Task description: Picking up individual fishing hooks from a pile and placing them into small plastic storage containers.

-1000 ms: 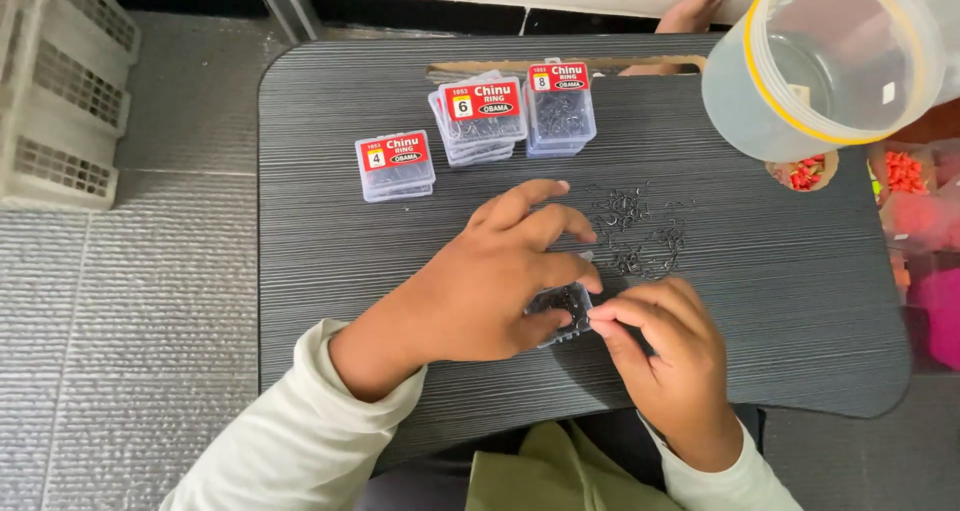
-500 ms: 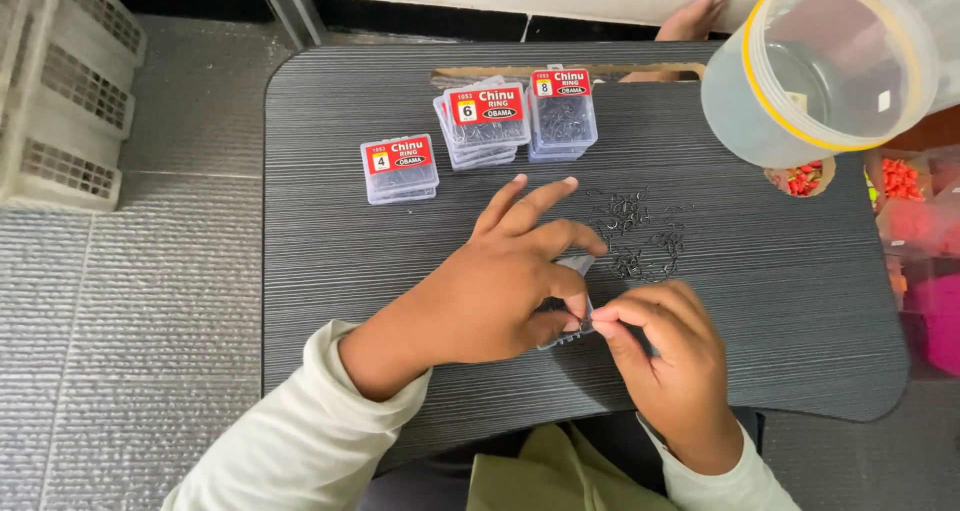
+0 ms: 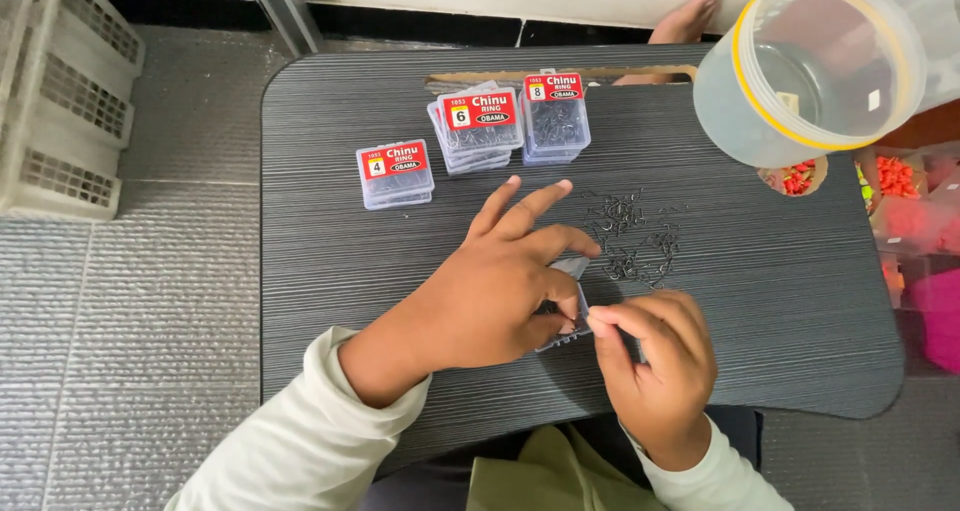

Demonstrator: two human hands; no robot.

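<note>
Steadying a small clear box (image 3: 570, 306) at frame centre, left hand (image 3: 490, 291) clasped around it on the dark surface (image 3: 330, 241); right hand (image 3: 655, 356) pinching its edge, likely for control. Loose hooks (image 3: 635, 236) just above; stacked boxes (image 3: 480, 126) upper centre.

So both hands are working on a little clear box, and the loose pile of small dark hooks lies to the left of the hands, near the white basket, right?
Not quite. The head view shows the pile of hooks on the dark table just beyond the right hand, not leftward near the white basket. The rest holds: the left hand and right hand both grip the small clear box.
</note>
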